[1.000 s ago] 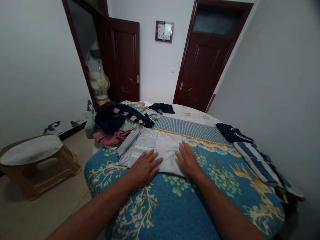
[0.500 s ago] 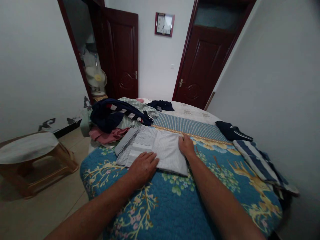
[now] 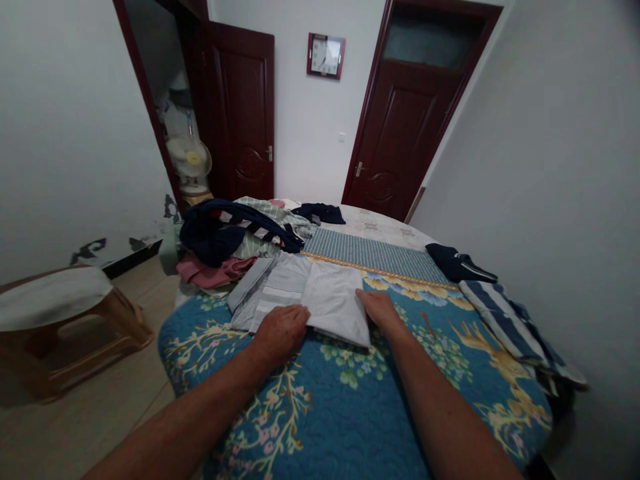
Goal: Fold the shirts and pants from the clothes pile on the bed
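Observation:
A partly folded grey-and-white striped shirt lies on the blue floral quilt in front of me. Its left part spreads in layers toward a heap of clothes. At the shirt's near edge, around its middle, my left hand is closed with the fingers curled onto the cloth. My right hand grips the right edge, thumb and fingers together; the fingertips are partly hidden by the fabric.
Navy, pink and checked clothes are heaped at the bed's far left. A dark folded garment and a blue-and-white striped one lie along the right side. A stool stands left of the bed; a wall is on the right.
My left hand has gone from lying flat on the shirt to curling its fingers at the near edge. My right hand has slid slightly down the right edge. The view has shifted a little.

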`<state>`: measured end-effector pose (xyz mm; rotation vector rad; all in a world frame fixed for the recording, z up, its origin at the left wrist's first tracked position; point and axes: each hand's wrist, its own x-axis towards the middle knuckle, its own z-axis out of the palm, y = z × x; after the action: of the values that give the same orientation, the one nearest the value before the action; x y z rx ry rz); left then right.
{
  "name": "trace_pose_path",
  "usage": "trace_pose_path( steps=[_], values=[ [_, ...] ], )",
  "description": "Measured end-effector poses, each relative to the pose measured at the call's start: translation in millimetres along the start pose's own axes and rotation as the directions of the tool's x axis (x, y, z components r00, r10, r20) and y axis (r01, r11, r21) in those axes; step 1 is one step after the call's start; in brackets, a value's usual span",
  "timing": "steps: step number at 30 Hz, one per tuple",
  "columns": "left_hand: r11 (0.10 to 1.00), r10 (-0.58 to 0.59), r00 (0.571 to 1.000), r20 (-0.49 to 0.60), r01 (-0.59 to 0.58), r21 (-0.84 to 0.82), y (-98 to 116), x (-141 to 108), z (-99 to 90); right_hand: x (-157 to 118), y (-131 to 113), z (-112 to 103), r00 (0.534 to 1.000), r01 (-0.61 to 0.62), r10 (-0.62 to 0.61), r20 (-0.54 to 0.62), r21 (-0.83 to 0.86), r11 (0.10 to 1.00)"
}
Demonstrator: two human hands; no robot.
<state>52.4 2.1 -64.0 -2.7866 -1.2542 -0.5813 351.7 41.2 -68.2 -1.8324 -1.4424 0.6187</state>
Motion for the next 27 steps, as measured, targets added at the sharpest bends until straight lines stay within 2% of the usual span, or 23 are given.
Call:
trace_pose_path(
  steps=[5, 8, 11, 13, 14, 16, 17, 19, 21, 22, 24, 27],
  values=[
    [1.000, -0.012, 1.000, -0.017, 0.013, 0.009, 2.8, -0.4, 1.3, 0.3, -7.4, 12.7, 0.997, 0.045, -0.044, -0.070, 0.026, 0.999],
    [1.000, 0.018, 0.999, -0.044, -0.018, 0.001, 4.8, -1.6, -1.7, 1.6, -5.6, 19.1, 0.999, 0.012, -0.006, -0.050, 0.113, 0.994],
    [1.000, 0.020, 0.986, -0.163, -0.020, -0.002, -0.9, -3.0, -12.9, 2.7, -0.9, 21.0, 0.999, 0.009, -0.003, -0.051, 0.114, 0.993],
    [0.993, -0.110, 0.948, -0.299, 0.120, 0.015, -13.2, -4.2, -22.8, 3.0, 1.4, 20.8, 0.997, 0.030, -0.024, -0.078, 0.076, 0.997],
    [0.971, -0.216, 0.907, -0.362, 0.239, 0.019, -22.1, -5.2, -27.6, 3.2, 2.1, 20.6, 0.996, 0.036, -0.030, -0.090, 0.064, 0.997],
    [0.867, -0.449, 0.792, -0.413, 0.498, 0.012, -43.8, -7.6, -35.6, 3.4, 2.7, 20.3, 0.995, 0.028, -0.021, -0.099, 0.067, 0.997],
    [0.797, -0.554, 0.735, -0.391, 0.604, 0.006, -55.7, -8.9, -38.6, 3.6, 2.7, 20.4, 0.995, 0.018, -0.010, -0.094, 0.087, 0.996],
    [0.674, -0.710, 0.646, -0.279, 0.738, -0.005, -79.0, -10.4, -43.4, 4.1, 2.7, 20.5, 0.998, -0.007, 0.017, -0.062, 0.151, 0.988],
    [0.616, -0.785, 0.606, -0.128, 0.785, -0.059, -99.5, -9.2, -47.6, 4.4, 2.3, 20.5, 0.999, -0.043, 0.043, 0.004, 0.224, 0.974],
    [0.610, -0.792, 0.607, -0.057, 0.786, -0.099, -108.1, -7.4, -49.9, 4.3, 1.8, 20.3, 0.997, -0.068, 0.058, 0.044, 0.256, 0.964],
    [0.623, -0.768, 0.639, 0.048, 0.762, -0.178, -121.7, -2.3, -54.5, 3.5, 0.1, 19.4, 0.991, -0.110, 0.083, 0.101, 0.294, 0.950],
    [0.608, -0.737, 0.663, 0.134, 0.736, -0.299, -131.8, 5.0, -59.8, 1.2, -4.4, 18.4, 0.994, -0.098, 0.078, 0.080, 0.302, 0.948]
  ],
)
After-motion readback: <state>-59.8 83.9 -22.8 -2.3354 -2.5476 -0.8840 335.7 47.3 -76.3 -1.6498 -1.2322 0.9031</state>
